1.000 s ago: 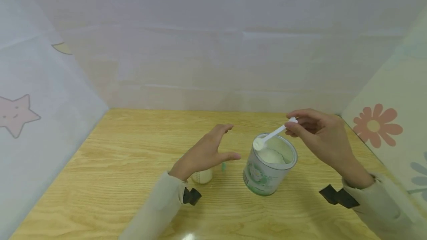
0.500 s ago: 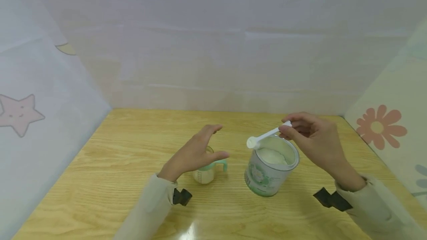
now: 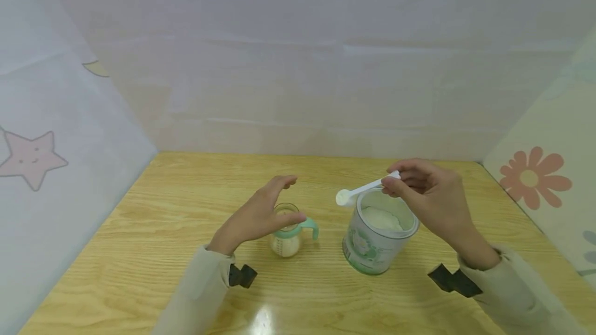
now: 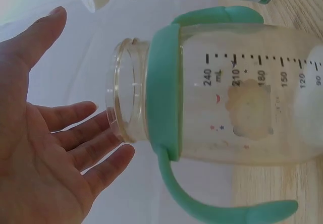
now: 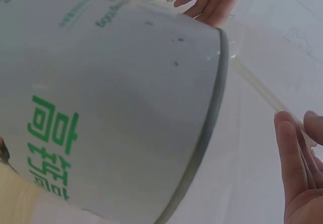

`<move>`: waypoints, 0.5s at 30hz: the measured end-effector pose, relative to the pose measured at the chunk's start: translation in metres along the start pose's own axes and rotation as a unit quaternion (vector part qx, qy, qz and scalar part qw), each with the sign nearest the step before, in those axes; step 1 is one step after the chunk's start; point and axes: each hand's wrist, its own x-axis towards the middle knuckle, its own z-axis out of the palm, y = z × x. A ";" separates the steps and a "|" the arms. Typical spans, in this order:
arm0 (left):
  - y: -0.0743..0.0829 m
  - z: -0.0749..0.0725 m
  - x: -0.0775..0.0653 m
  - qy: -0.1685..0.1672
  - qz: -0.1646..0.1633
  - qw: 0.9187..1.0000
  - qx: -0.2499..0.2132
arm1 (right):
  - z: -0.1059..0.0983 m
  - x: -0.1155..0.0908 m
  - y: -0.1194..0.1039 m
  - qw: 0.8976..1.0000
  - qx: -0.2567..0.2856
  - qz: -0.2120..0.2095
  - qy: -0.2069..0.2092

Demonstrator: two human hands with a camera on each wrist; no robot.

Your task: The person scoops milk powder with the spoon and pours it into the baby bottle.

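Note:
My right hand [image 3: 430, 198] pinches the handle end of a white measuring scoop [image 3: 368, 186]. Pale powder fills the scoop's bowl, which is past the left rim of an open milk powder can [image 3: 372, 244]. More powder shows inside that can. Fingers spread, my left hand [image 3: 258, 216] hovers by the neck of a baby bottle [image 3: 286, 244] and holds nothing. The bottle stands upright and uncapped, with a mint green collar and two handles [image 4: 267, 211]. Whitish contents lie at its bottom. In the right wrist view the can hides the scoop's bowl.
A wooden table [image 3: 186, 273] bears the bottle and the can, with a gap between them. Pale cloth walls [image 3: 298, 66] enclose its back and sides, printed with a star [image 3: 33, 159] and a flower [image 3: 531, 177]. A black tracker [image 3: 242, 276] sits at each cuff.
My right hand has carried the filled scoop leftward, from over the can's opening to beyond its left rim. My left hand has shifted left, uncovering more of the bottle.

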 end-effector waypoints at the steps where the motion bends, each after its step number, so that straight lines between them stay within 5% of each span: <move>1: -0.001 -0.001 -0.001 0.001 0.000 1.000 -0.001 | 0.001 0.000 0.000 1.000 0.002 0.002 0.001; 15: -0.016 -0.005 -0.015 0.003 -0.022 0.999 -0.023 | 0.014 -0.002 -0.003 0.999 0.038 0.021 -0.005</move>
